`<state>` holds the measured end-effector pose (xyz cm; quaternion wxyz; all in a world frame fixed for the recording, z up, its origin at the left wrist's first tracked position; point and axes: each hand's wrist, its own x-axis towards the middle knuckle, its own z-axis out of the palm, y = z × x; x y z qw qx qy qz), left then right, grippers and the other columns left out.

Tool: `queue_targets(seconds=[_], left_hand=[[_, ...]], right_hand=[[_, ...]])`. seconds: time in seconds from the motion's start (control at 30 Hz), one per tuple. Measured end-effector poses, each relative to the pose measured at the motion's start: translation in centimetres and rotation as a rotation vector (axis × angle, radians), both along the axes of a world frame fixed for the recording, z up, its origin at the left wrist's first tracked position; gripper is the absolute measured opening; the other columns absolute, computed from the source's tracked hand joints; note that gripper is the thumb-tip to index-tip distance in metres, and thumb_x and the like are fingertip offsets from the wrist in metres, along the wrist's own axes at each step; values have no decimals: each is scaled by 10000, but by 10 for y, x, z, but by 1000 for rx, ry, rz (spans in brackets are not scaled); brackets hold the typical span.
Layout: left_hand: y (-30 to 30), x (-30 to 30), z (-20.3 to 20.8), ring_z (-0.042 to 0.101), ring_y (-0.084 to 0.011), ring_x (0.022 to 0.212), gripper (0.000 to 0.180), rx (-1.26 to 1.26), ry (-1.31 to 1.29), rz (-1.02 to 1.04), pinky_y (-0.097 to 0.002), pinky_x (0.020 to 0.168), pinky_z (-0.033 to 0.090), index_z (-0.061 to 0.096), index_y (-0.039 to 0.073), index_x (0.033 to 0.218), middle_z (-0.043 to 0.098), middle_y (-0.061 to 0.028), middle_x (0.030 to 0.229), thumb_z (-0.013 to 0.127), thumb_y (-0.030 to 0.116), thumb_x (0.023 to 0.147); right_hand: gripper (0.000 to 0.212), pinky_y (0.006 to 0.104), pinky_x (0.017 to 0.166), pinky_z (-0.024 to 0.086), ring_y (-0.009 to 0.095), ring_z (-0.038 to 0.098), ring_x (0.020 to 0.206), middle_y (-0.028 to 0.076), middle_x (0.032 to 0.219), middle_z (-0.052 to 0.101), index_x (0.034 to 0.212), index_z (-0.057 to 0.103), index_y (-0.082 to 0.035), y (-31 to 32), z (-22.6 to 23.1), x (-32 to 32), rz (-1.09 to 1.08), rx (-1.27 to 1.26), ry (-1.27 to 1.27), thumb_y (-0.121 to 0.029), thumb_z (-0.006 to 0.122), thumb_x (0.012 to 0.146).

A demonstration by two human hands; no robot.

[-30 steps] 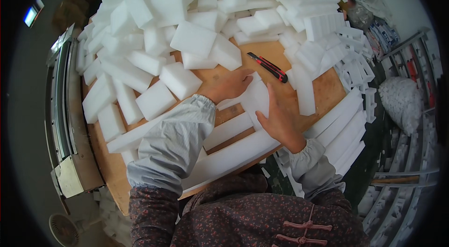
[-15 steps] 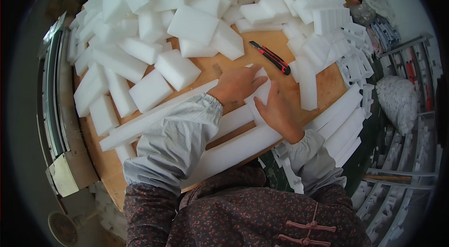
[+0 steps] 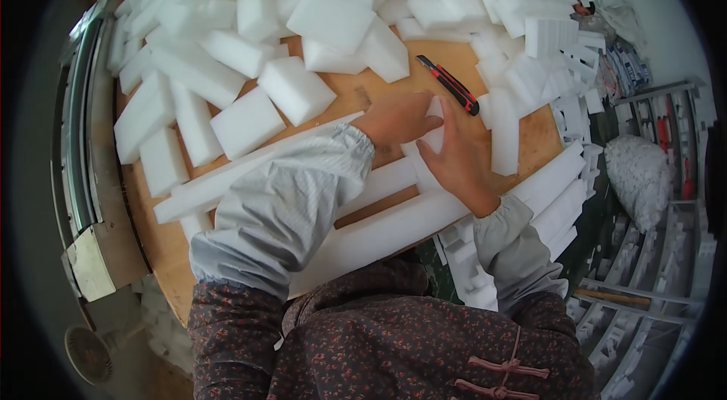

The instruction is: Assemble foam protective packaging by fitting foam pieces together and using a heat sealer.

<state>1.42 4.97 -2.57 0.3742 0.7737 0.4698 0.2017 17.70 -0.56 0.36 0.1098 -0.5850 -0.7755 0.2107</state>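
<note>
On the wooden tabletop point(image 3: 356, 89), long white foam strips lie in a frame-like layout: a far strip point(image 3: 189, 197), a middle strip point(image 3: 385, 180) and a near strip point(image 3: 394, 230). A short foam crosspiece point(image 3: 426, 174) meets their right ends. My left hand point(image 3: 397, 123) is closed at the crosspiece's far end, with its fingers partly hidden. My right hand point(image 3: 463, 164) wraps the crosspiece from the right, thumb on top and fingers along its far side. Just beyond both hands rests a red and black utility knife point(image 3: 450, 86).
A big heap of white foam blocks point(image 3: 333, 17) covers the table's far side. More foam strips point(image 3: 556, 180) lie along the right edge. A metal-railed machine point(image 3: 79, 135) stands at the left. At the right are a bulging bag point(image 3: 640, 176) and a rack point(image 3: 659, 294) with foam pieces.
My hands have come closer together at the crosspiece, and the right fingers reach farther along it. The whole view has shifted slightly.
</note>
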Motion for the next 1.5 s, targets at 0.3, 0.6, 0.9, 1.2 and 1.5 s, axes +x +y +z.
queue_targets(seconds=[0.3,0.6,0.9,1.2,1.5], left_hand=[[28,-11,10,568,-375,1218,772,-293,151,-204,-421,1017,435,569,-21,1318,612,-243,1285,613,606,872],[30,-3,-7,607,-372,1150,717,-203,64,-174,-412,959,470,601,-25,1271,629,-253,1246,595,587,897],[7,5,-7,607,-404,1135,607,166,278,13,-508,944,452,702,27,1124,687,-207,1120,629,567,856],[-8,7,1,685,-335,935,447,91,130,102,-529,916,464,678,46,991,709,-162,871,684,459,822],[-33,-2,-4,542,-335,1224,489,203,155,178,-504,1016,409,650,26,1086,640,-186,1146,680,445,837]], right_hand=[[781,458,937,480,450,575,1155,323,1244,567,1391,343,99,-10,7,35,45,-169,96,-326,724,858],[575,532,804,497,504,620,912,332,1024,632,1223,440,74,-6,-9,27,-77,-75,-156,-330,676,889],[932,460,1058,410,434,480,1301,298,1465,406,1537,195,2,0,-6,19,68,49,118,-206,750,818],[861,428,864,523,397,628,1096,267,1336,548,1537,223,-37,12,-9,8,169,145,-85,-188,713,845],[803,450,945,489,419,572,1189,271,1364,523,1510,248,-38,2,-11,4,187,160,-14,-168,695,856]])
